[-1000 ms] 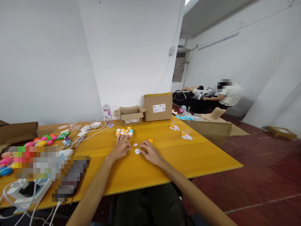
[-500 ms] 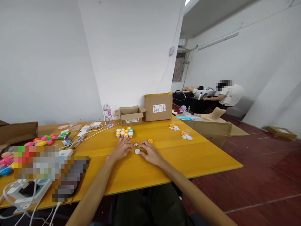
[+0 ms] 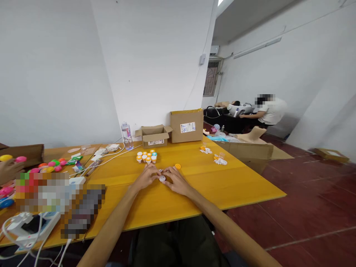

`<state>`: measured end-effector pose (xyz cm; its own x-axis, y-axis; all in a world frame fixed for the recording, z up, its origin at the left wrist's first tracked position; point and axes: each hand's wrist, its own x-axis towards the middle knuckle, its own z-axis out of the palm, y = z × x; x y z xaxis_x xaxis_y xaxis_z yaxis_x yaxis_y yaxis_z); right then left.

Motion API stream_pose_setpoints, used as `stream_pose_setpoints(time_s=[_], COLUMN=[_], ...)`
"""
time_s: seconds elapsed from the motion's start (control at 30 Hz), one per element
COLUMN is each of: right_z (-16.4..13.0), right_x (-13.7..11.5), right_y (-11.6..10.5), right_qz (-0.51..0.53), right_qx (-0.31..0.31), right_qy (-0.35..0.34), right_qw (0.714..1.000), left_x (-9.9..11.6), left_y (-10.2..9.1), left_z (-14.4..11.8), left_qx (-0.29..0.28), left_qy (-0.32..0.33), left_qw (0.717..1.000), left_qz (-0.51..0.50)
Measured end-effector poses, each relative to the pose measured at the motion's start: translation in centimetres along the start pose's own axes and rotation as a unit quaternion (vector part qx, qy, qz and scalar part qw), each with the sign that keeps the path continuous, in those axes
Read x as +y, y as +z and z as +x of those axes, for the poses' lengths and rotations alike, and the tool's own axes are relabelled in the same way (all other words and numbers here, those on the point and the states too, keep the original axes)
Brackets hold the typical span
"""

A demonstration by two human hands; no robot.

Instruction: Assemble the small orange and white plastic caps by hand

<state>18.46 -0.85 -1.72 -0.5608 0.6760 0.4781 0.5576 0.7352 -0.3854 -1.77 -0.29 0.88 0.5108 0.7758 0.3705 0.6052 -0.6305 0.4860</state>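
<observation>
Between my two hands a small white, partly clear round plastic piece (image 3: 162, 178) rests at the table top. The fingertips of my left hand (image 3: 147, 176) press its left side, and those of my right hand (image 3: 175, 181) hold its right side. Just beyond it lies a small white openwork part (image 3: 160, 170), half hidden by my fingers. An orange round cap (image 3: 177, 167) sits beside the back of my right hand. Past my left hand stands a cluster of several small round containers (image 3: 146, 156) with orange, white and teal tops.
Loose white and orange parts (image 3: 219, 160) lie to the right on the wooden table (image 3: 222, 189). Behind stand an open carton (image 3: 154, 137), a larger box (image 3: 187, 127) and a bottle (image 3: 127, 136). At left, another person's hand (image 3: 9, 171) is among colourful balls, near a power strip (image 3: 39, 226).
My left hand has moved right, and its fingers now meet the white round piece. Another person's hand has come in at the far left with yellow and pink balls.
</observation>
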Motion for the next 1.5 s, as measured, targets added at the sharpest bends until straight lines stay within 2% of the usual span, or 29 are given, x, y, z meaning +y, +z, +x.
stream_pose_setpoints(time_s=[0.37, 0.77, 1.23, 1.5], right_z=[0.17, 0.13, 0.16, 0.18], right_x=[-0.28, -0.13, -0.30, -0.20], right_y=[0.01, 0.29, 0.21, 0.34], right_qz=[0.013, 0.008, 0.009, -0.006], right_qx=[-0.005, 0.003, 0.000, 0.001], right_qy=[0.017, -0.002, 0.009, 0.003], right_qw=[1.000, 1.000, 1.000, 1.000], left_x=[-0.22, -0.44, -0.11, 0.24], left_y=[0.66, 0.78, 0.77, 0.63], left_z=[0.06, -0.01, 0.00, -0.01], left_qx=[-0.001, 0.008, 0.026, 0.017], left_qy=[0.012, 0.004, 0.029, 0.029], left_qw=[1.000, 1.000, 0.999, 0.999], left_qz=[0.010, -0.011, 0.020, 0.020])
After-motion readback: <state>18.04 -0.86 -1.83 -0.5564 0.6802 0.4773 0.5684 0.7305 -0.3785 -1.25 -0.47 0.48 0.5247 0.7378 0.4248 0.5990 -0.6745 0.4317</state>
